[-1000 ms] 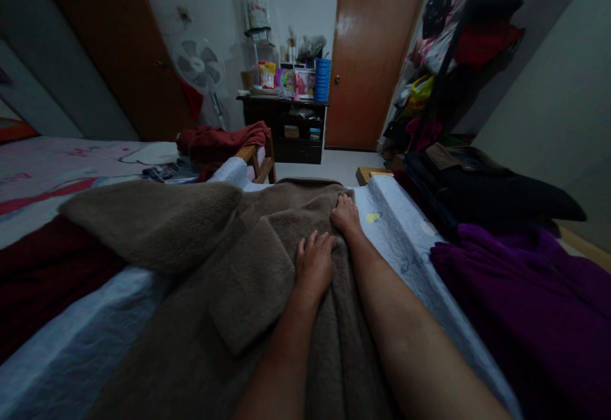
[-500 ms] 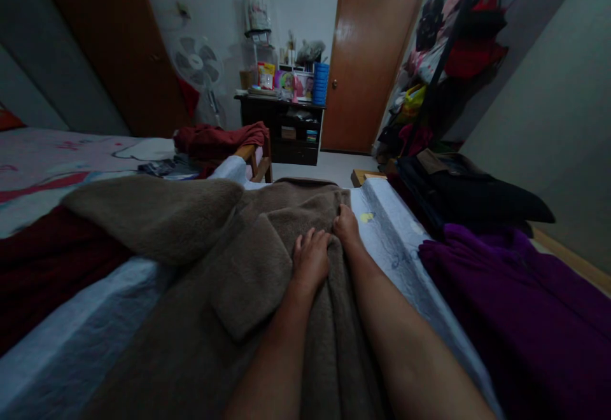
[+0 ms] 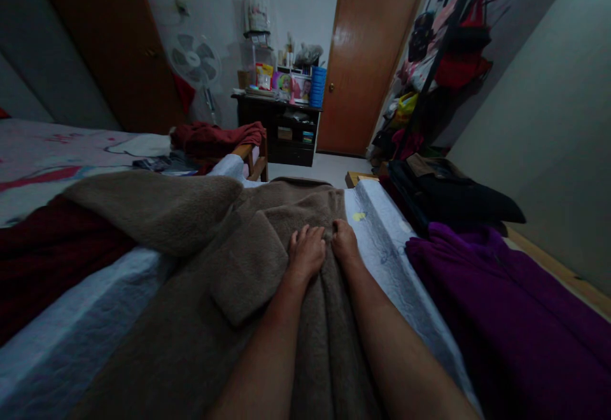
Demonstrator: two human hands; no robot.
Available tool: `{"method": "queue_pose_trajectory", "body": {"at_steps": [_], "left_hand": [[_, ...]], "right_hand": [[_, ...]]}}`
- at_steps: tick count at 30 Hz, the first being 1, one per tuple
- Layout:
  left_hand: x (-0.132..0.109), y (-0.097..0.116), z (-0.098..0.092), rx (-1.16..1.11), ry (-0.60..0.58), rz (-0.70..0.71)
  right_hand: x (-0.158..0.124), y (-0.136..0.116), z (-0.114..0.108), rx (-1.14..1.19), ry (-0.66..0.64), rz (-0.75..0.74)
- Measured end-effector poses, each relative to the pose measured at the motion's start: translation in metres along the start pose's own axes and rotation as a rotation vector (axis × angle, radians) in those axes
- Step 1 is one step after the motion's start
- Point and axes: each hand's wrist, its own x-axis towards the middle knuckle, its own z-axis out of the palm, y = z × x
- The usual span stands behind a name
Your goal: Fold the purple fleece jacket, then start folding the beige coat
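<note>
A brown fleecy coat lies spread over the bed in front of me. One sleeve stretches out to the left, while the other sleeve is folded across the body of the coat. My left hand rests on the cloth near that fold, its fingers apart and lying over the fabric. Just to its right, my right hand has its fingers closed on the coat's right edge. The fingertips of the right hand are partly hidden, and my forearms cover some of the lower coat.
Light blue bedding shows under the coat. To the right are a folded purple garment and a dark folded pile. On the left lie dark red cloth and a red garment. A fan and cabinet stand behind.
My right hand has moved a little toward me along the coat's edge. The left hand stays on the cloth in nearly the same place. The view has shifted slightly.
</note>
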Motion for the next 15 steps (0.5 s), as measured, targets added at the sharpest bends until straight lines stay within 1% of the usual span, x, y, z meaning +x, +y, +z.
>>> {"method": "queue_pose_trajectory", "body": {"at_steps": [8, 15], "left_hand": [[-0.002, 0.003, -0.001, 0.026, 0.032, 0.020], [-0.003, 0.001, 0.002, 0.035, 0.053, 0.039]], "right_hand": [[-0.033, -0.013, -0.016, -0.138, -0.113, -0.054], [-0.072, -0.030, -0.035, -0.268, -0.307, -0.013]]}}
